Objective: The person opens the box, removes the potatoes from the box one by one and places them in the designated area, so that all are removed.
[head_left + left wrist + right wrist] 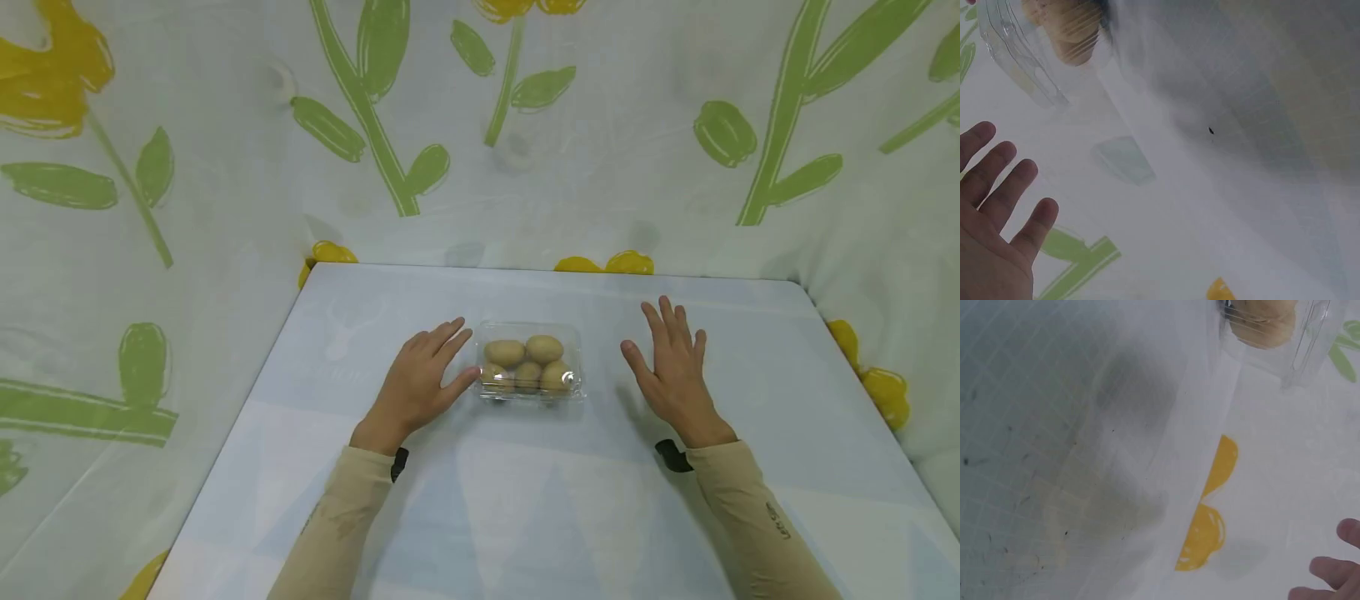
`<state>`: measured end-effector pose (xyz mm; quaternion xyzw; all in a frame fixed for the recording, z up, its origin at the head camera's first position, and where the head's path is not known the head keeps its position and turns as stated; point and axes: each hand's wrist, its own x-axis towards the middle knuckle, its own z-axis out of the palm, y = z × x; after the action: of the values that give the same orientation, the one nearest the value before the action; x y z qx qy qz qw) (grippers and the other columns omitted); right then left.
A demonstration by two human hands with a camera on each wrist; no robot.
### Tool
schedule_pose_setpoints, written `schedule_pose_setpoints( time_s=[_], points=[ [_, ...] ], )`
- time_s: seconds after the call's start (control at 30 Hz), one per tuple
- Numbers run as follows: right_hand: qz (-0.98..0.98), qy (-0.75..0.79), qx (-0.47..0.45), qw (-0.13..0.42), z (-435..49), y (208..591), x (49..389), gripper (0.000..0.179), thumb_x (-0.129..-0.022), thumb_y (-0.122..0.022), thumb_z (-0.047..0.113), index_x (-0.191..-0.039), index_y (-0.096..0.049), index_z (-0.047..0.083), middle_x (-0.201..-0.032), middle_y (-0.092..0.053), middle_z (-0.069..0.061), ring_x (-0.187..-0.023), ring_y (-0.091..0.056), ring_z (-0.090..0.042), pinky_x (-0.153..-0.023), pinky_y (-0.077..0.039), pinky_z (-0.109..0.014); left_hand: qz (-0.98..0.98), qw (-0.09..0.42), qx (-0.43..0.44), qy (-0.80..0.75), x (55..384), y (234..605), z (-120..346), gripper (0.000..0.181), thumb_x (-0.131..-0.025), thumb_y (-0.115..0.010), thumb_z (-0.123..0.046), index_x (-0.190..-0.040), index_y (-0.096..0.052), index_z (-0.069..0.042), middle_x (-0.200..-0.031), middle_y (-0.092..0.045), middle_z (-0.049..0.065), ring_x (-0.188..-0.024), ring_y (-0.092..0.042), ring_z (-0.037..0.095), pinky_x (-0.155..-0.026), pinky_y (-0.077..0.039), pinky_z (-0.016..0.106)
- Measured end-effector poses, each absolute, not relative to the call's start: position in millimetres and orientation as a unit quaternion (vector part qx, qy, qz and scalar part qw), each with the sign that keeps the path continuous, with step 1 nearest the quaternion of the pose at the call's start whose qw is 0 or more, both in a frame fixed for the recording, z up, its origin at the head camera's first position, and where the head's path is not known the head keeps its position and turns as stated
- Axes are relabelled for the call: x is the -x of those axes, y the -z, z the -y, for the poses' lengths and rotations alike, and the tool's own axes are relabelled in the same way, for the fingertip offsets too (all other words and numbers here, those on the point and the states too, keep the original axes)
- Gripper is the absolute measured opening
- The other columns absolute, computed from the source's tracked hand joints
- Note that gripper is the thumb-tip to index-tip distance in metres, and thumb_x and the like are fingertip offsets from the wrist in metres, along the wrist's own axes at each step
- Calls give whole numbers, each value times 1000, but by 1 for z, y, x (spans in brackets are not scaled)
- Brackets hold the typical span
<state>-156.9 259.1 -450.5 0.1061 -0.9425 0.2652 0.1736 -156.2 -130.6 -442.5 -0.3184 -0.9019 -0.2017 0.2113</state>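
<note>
A clear plastic clamshell box (528, 398) sits near the middle of the table, its lid closed over several small tan potatoes (544, 348). Just left of the box is the left hand (420, 379), fingers extended, with thumb and fingertips right at its edge in the head view. To the right, the right hand (675, 379) is held apart from the box with its fingers spread. Both wrist views show part of the box (1029, 81) (1300, 356) and spread fingers at the frame's lower corner. Neither hand holds anything.
The pale table (495, 508) has a faint printed pattern and a deer logo at the back left. A white curtain (600, 192) with green leaves and yellow flowers surrounds the table at the back and both sides.
</note>
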Motion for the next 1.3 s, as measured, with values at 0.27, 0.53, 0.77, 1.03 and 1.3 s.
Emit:
schedule_pose_setpoints(
  time_s=[0.27,0.53,0.77,1.03,1.3],
  points=[
    [923,-308,-163,166,-255,449,156,69,-104,-55,37,-161,-27,10,-167,-17,-17,-154,-9,-38,-118,0,-69,903,158,349,193,151,448,125,68,-94,-67,-50,-147,-54,-9,-155,-47,7,-141,-45,28,-114,-36,47],
    [906,-312,-259,123,-243,452,153,77,-99,-66,30,-162,-25,13,-168,-20,-12,-155,-10,-33,-121,-4,-62,911,129,352,171,152,454,119,74,-94,-65,-55,-151,-49,-11,-159,-41,5,-145,-40,27,-117,-33,47],
    [907,-289,-293,85,-231,451,149,87,-95,-70,38,-163,-21,15,-169,-16,-5,-156,-10,-26,-123,-4,-57,904,140,365,173,154,454,114,74,-93,-68,-52,-149,-51,-8,-158,-42,6,-143,-42,28,-115,-36,50],
    [903,-258,-335,78,-218,454,145,90,-94,-73,39,-163,-22,14,-168,-20,-7,-155,-14,-27,-122,-7,-59,896,161,378,165,157,458,111,70,-91,-72,-50,-147,-53,-11,-157,-44,10,-141,-44,31,-111,-40,53],
    [885,-257,-375,101,-216,461,148,83,-89,-78,30,-156,-37,4,-165,-28,-12,-152,-23,-34,-124,-8,-55,897,168,379,154,158,460,108,69,-92,-71,-50,-147,-54,-12,-157,-44,10,-142,-44,29,-112,-40,52]
  ],
)
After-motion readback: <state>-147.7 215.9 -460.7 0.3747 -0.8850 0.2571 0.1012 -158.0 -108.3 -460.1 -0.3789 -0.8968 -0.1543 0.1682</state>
